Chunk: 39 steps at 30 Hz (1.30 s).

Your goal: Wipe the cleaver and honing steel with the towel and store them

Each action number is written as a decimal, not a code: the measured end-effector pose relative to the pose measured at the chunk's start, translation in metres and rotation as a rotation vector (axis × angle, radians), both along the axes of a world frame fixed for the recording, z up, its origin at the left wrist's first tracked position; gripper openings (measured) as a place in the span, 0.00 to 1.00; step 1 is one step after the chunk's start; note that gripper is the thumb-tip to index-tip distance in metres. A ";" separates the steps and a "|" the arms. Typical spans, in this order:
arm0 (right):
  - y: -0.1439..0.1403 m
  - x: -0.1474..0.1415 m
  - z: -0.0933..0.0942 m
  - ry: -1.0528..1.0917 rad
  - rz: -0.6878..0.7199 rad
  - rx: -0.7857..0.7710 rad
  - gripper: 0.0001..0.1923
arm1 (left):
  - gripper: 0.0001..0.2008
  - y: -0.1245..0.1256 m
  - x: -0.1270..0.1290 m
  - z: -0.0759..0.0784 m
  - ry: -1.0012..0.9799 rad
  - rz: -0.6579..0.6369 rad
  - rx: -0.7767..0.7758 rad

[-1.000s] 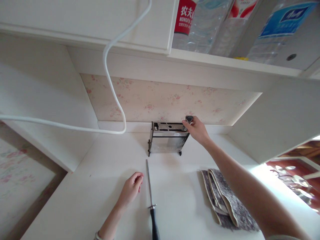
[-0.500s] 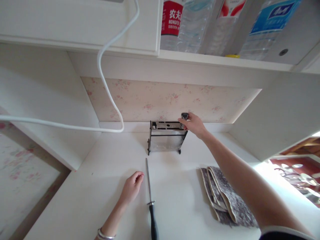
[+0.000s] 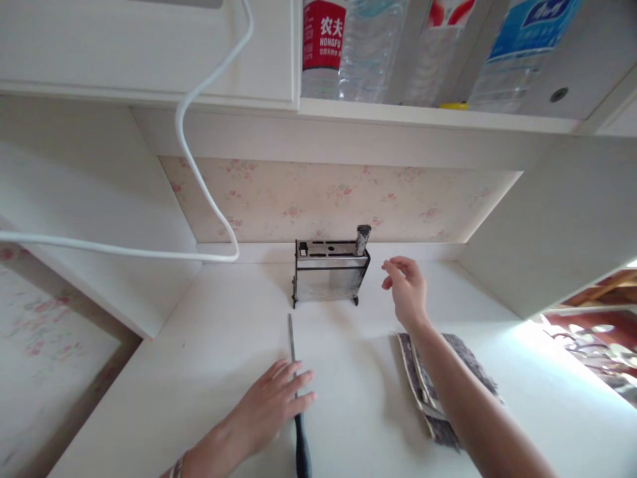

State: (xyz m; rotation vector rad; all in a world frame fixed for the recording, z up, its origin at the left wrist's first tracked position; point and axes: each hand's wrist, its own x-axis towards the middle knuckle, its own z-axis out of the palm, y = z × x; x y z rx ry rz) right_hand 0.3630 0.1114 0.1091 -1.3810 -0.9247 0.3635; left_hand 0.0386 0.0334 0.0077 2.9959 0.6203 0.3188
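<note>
My left hand (image 3: 276,405) is open, fingers spread over the middle of a honing steel (image 3: 303,451) with a black handle. Whether the fingers touch the rod I cannot tell. Against the back wall stands a knife block (image 3: 328,282) with a black slotted top and clear sides. A dark-handled knife (image 3: 363,239) sits upright in its right end, the blade showing dimly through the side. My right hand (image 3: 405,285) is in the air to the right of the block, apart from it, fingers loosely bent and holding nothing.
A folded grey-brown towel (image 3: 470,358) lies on the white counter (image 3: 358,398), partly behind my right forearm. A white cable (image 3: 192,153) hangs in front at the left. Above, several plastic bottles (image 3: 323,40) stand on a shelf (image 3: 423,118). Side panels close in both ends.
My right hand has let go of the knife handle, leaving it in the block, and moved right and down. My left hand has opened and moved right over the honing steel.
</note>
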 end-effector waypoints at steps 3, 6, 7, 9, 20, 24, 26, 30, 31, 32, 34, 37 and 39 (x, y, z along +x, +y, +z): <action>-0.028 -0.011 -0.050 0.159 0.081 -0.173 0.18 | 0.12 0.002 0.004 0.000 0.038 -0.151 0.091; -0.054 -0.023 -0.095 0.209 0.179 -0.302 0.14 | 0.09 0.005 0.009 0.011 0.089 -0.215 0.105; -0.061 -0.026 -0.107 0.220 0.201 -0.327 0.14 | 0.12 0.005 0.010 0.016 0.125 -0.242 0.090; -0.072 -0.030 -0.125 0.235 0.226 -0.362 0.13 | 0.21 0.004 0.011 0.026 0.191 -0.302 0.052; -0.092 -0.034 -0.147 0.133 0.272 -0.379 0.14 | 0.12 0.012 0.016 0.060 0.043 -0.302 0.182; -0.091 -0.037 -0.145 0.129 0.280 -0.353 0.14 | 0.15 0.030 0.014 0.126 -0.127 -0.046 -0.186; -0.089 -0.037 -0.146 0.118 0.288 -0.344 0.14 | 0.10 0.042 0.014 0.156 -0.344 0.179 -0.314; -0.090 -0.037 -0.148 0.083 0.303 -0.379 0.13 | 0.13 0.067 0.023 0.195 -0.887 0.454 -0.484; -0.090 -0.036 -0.149 0.077 0.307 -0.384 0.13 | 0.14 0.075 0.026 0.202 -1.022 0.454 -0.490; -0.091 -0.036 -0.149 0.072 0.311 -0.386 0.13 | 0.15 0.083 0.030 0.207 -1.152 0.441 -0.481; -0.093 -0.036 -0.149 0.065 0.313 -0.387 0.13 | 0.15 0.100 0.038 0.215 -1.356 0.401 -0.449; -0.093 -0.035 -0.150 0.047 0.311 -0.395 0.13 | 0.15 0.127 0.047 0.221 -1.497 0.367 -0.426; -0.093 -0.035 -0.152 0.023 0.314 -0.397 0.13 | 0.16 0.143 0.052 0.222 -1.522 0.382 -0.426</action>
